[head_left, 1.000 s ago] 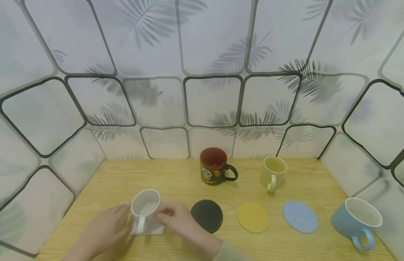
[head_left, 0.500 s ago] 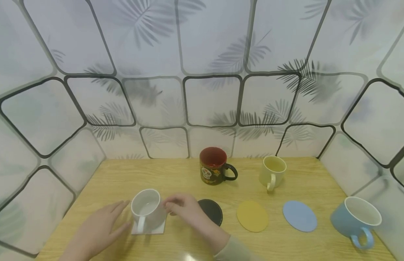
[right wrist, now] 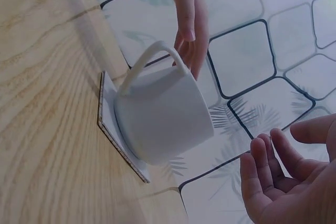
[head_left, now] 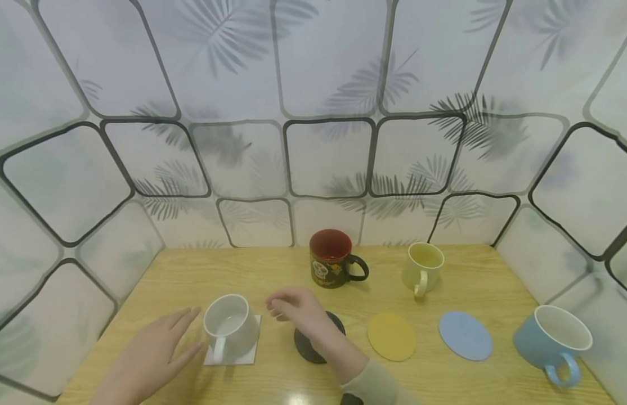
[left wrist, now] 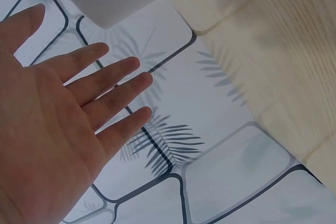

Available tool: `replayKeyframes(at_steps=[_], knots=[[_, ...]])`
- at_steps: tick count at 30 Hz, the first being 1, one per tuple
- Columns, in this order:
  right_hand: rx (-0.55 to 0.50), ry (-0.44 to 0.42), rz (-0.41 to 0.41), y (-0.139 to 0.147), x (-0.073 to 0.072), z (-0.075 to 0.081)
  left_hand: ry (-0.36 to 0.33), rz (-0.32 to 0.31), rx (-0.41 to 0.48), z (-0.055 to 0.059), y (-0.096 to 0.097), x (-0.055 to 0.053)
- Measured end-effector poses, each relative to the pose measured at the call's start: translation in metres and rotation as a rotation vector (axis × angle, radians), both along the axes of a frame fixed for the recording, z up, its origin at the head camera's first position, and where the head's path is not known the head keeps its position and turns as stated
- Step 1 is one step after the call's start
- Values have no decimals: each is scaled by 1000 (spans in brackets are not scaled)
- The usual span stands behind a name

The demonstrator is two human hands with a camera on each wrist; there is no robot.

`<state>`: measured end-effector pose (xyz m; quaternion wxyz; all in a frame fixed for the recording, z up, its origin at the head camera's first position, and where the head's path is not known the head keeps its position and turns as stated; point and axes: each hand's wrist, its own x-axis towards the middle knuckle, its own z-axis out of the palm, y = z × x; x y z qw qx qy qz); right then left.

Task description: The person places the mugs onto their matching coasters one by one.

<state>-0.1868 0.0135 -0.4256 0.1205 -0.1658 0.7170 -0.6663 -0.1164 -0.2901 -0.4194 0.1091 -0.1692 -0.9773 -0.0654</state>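
Observation:
A white mug (head_left: 234,332) stands upright on a square white coaster (head_left: 249,355), its handle toward the front of the table. Left of the mug, and apart from it, is my left hand (head_left: 148,351), its fingers stretched out and the palm bare in the left wrist view. My right hand (head_left: 300,312) hovers to the right of the mug, above a round black coaster (head_left: 305,346) that the forearm partly covers. Its fingers are loosely bent with nothing between them, as the right wrist view shows. Neither hand touches the mug.
Behind stand a dark mug (head_left: 327,273) with a red inside and a pale yellow mug (head_left: 421,273). To the right lie a round yellow coaster (head_left: 392,336) and a round blue coaster (head_left: 465,336). A light blue mug (head_left: 546,340) stands at the far right. Patterned walls enclose the wooden table.
My right hand has drawn away from the white mug, up and to the right. The left hand has shifted slightly off the mug's left side. Mug and square coaster stay in place.

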Motion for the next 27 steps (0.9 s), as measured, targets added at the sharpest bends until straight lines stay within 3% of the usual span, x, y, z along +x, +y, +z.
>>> replayKeyframes(at_steps=[27], knots=[[-45,-4,-69,38,-15,5,66,-38,-28,19,27,6]])
